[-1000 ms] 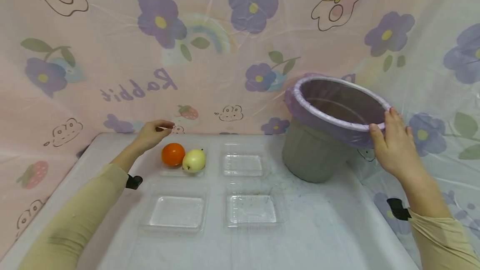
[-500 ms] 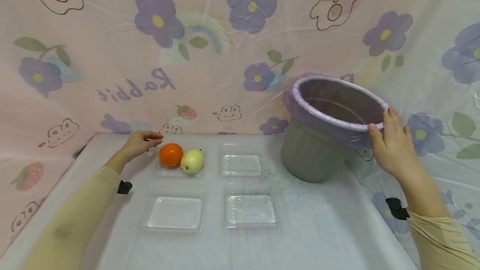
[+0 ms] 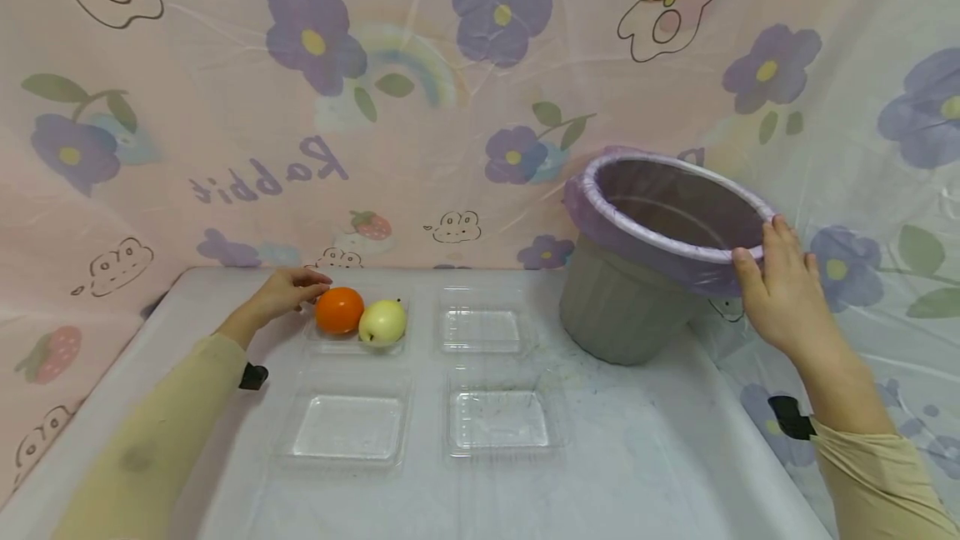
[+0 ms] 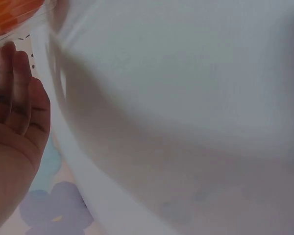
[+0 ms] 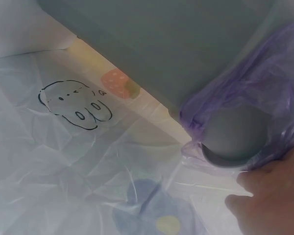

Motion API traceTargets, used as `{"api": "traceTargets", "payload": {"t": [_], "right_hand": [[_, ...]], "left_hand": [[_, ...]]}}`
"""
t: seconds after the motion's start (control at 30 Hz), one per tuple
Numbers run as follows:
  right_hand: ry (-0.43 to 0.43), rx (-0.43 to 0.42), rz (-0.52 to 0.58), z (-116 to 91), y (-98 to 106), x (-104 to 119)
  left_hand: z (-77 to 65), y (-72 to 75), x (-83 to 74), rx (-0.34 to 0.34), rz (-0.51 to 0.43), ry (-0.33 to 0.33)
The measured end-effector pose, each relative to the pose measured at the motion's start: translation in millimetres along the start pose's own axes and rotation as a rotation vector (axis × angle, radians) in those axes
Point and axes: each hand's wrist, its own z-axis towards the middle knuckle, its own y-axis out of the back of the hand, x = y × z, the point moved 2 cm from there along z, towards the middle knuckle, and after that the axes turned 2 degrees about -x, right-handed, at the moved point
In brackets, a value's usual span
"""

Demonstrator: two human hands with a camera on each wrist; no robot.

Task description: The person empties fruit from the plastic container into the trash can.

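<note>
My left hand (image 3: 283, 293) is beside the far-left clear plastic tray (image 3: 318, 347), its fingers reaching the back left of an orange (image 3: 339, 311). Touching that orange on its right is a pale yellow-green fruit (image 3: 382, 322) with a dark stem, perhaps an apple or a pear. Both fruits lie in the tray. In the left wrist view the fingers (image 4: 20, 83) are loosely extended just below the orange and clear plastic. On the right, my right hand (image 3: 787, 298) rests on the rim of a grey bin (image 3: 622, 298), thumb and fingers spread against its purple bag (image 3: 592, 215).
Three more clear trays stand on the white-covered table: back right (image 3: 483, 327), front left (image 3: 348, 427) and front right (image 3: 501, 422). Printed curtains (image 3: 420, 140) with flowers and rabbits enclose the back and sides.
My left hand has come down from above and behind the orange to its left side, its fingers now close to it. The right hand has stayed on the bin's rim.
</note>
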Motion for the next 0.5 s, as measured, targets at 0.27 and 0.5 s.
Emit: {"api": "traceTargets", "payload": {"t": [0.27,0.5], "right_hand": [[-0.003,0.000,-0.002,-0.4,0.1,-0.4],[-0.007,0.003,-0.004,-0.9,0.4,0.3]], "left_hand": [[3.6,-7.6,-2.9,0.001,-0.045,0.020],[3.2,-11.5,-8.7,0.015,-0.105,0.045]]}}
